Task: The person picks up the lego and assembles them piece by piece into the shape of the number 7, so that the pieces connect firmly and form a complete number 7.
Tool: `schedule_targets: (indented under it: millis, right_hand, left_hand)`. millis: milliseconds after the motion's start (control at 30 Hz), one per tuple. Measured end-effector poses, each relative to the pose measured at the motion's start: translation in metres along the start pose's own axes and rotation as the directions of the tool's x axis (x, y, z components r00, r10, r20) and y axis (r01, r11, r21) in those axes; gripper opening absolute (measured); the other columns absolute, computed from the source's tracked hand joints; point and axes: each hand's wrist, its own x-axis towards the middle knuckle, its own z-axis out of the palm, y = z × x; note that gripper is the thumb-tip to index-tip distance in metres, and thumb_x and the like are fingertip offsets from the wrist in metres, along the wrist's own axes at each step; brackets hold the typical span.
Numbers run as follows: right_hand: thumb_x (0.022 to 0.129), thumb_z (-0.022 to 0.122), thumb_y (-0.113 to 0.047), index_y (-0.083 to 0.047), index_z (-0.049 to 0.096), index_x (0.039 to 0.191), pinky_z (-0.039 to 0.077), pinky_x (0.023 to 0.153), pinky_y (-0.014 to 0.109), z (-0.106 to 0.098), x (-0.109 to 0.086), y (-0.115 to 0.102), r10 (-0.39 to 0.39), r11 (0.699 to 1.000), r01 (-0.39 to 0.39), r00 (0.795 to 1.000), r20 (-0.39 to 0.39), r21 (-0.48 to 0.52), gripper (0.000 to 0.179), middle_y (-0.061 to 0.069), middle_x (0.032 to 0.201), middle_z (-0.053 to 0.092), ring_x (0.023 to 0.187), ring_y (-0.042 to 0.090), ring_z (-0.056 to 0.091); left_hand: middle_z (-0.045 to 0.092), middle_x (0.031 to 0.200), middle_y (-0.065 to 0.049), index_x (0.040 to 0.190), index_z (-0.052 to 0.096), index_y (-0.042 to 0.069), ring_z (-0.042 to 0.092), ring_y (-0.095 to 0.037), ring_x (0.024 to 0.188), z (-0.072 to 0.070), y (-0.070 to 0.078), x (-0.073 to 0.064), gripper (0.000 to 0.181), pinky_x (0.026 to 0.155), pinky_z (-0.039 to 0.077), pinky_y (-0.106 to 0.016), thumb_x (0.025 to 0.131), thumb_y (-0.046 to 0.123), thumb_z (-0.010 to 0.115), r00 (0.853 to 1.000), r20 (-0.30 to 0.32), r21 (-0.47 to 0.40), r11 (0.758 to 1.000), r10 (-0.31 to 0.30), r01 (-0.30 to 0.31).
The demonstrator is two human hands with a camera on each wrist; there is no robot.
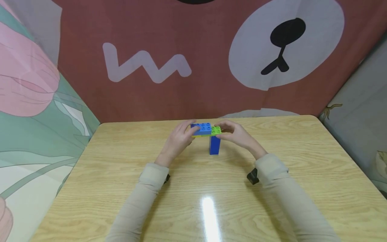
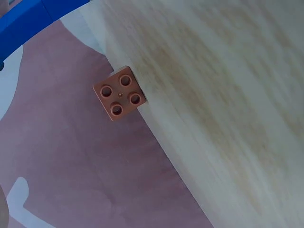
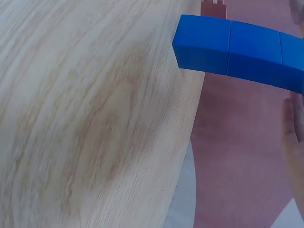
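Note:
In the head view a column of blue toy bricks (image 1: 214, 146) stands upright on the table. At its top lies a green brick (image 1: 216, 130), with a longer blue brick (image 1: 203, 128) to its left and a thin yellow edge (image 1: 196, 136) beneath. My left hand (image 1: 179, 138) pinches the left end of the longer blue brick. At the right end, my right hand (image 1: 237, 135) holds the green brick between thumb and fingers. Several stacked blocks make up the column (image 3: 204, 46) in the right wrist view. An orange-brown brick (image 2: 119, 94) with studs sits on the table near its far edge.
The wooden table (image 1: 121, 188) reaches back to a brown cloth (image 1: 151, 97) with a printed animal face. Printed cloth (image 1: 30, 134) also hangs at the left. Dark wrist devices (image 1: 253, 176) show below the sleeves (image 1: 278, 176).

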Motion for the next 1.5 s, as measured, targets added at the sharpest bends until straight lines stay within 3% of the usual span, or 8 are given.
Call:
schedule_targets:
  millis: [100,200,300,433,567,833,1067,1500]
  right_hand:
    - [0.090,0.066,-0.017,-0.002,0.053,0.129,0.048,0.101,0.043,-0.001,0.000,0.001,0.010,1.000,-0.010,1.000,-0.020,-0.018,0.043,0.018,0.127,0.058,0.118,0.032,0.056]
    - [0.090,0.066,-0.017,-0.004,0.053,0.129,0.051,0.096,0.038,-0.004,-0.001,0.002,0.025,0.999,-0.027,0.999,-0.040,-0.035,0.043,0.017,0.126,0.058,0.116,0.030,0.056]
    - [0.091,0.065,-0.018,-0.003,0.052,0.130,0.051,0.096,0.039,-0.007,-0.001,0.003,0.035,0.999,-0.037,0.998,-0.051,-0.039,0.044,0.017,0.128,0.057,0.117,0.031,0.056]
    - [0.091,0.066,-0.018,-0.003,0.051,0.132,0.050,0.099,0.043,-0.010,-0.001,0.006,0.052,0.998,-0.054,0.997,-0.064,-0.025,0.047,0.017,0.130,0.055,0.119,0.032,0.054]
    - [0.091,0.065,-0.017,-0.002,0.051,0.131,0.051,0.097,0.039,-0.012,-0.001,0.008,0.064,0.998,-0.065,0.995,-0.074,-0.002,0.045,0.018,0.131,0.054,0.119,0.032,0.054]
    - [0.091,0.065,-0.014,-0.001,0.051,0.131,0.052,0.088,0.022,-0.014,-0.001,0.011,0.067,0.998,-0.065,0.994,-0.082,0.025,0.044,0.019,0.131,0.053,0.118,0.033,0.054]
    - [0.090,0.065,-0.012,-0.001,0.052,0.130,0.051,0.086,0.020,-0.012,0.000,0.009,0.070,0.997,-0.067,0.993,-0.092,0.029,0.043,0.019,0.128,0.054,0.116,0.032,0.054]
    - [0.092,0.063,-0.016,-0.002,0.049,0.131,0.050,0.098,0.041,-0.010,0.000,0.011,0.083,0.996,-0.081,0.993,-0.084,0.030,0.044,0.018,0.130,0.052,0.121,0.034,0.052]
  left_hand:
    - [0.053,0.134,-0.016,0.125,0.056,0.011,0.063,-0.026,0.106,0.002,-0.002,0.001,0.051,0.090,0.055,-0.034,0.079,0.015,0.078,0.992,0.058,-0.085,0.990,-0.112,0.116]
    - [0.050,0.136,-0.017,0.133,0.051,0.008,0.061,-0.028,0.110,0.005,-0.006,-0.001,0.057,0.091,0.055,-0.036,0.083,0.022,0.075,0.955,0.152,-0.161,0.946,-0.256,0.280]
    - [0.049,0.138,-0.016,0.138,0.046,0.006,0.051,-0.031,0.125,0.007,-0.011,-0.004,0.064,0.099,0.050,-0.042,0.084,0.027,0.073,0.872,0.294,-0.212,0.863,-0.390,0.458]
    - [0.048,0.140,-0.015,0.139,0.044,0.006,0.046,-0.030,0.131,0.010,-0.018,-0.009,0.065,0.105,0.045,-0.045,0.085,0.027,0.072,0.735,0.471,-0.267,0.716,-0.487,0.645]
    - [0.048,0.139,-0.016,0.140,0.045,0.005,0.049,-0.033,0.127,0.014,-0.022,-0.013,0.065,0.105,0.045,-0.046,0.085,0.025,0.073,0.660,0.565,-0.301,0.621,-0.495,0.723]
    - [0.049,0.136,-0.020,0.136,0.050,0.002,0.054,-0.036,0.120,0.021,-0.025,-0.017,0.058,0.099,0.049,-0.045,0.085,0.017,0.073,0.631,0.628,-0.355,0.553,-0.456,0.754]
    - [0.054,0.135,-0.019,0.134,0.052,0.000,0.058,-0.033,0.115,0.028,-0.027,-0.017,0.055,0.099,0.050,-0.043,0.085,0.016,0.072,0.641,0.632,-0.355,0.573,-0.435,0.739]
    - [0.060,0.123,-0.019,0.126,0.058,-0.001,0.062,-0.032,0.108,0.029,-0.025,-0.017,0.045,0.092,0.053,-0.041,0.087,0.017,0.071,0.612,0.643,-0.346,0.538,-0.461,0.769]
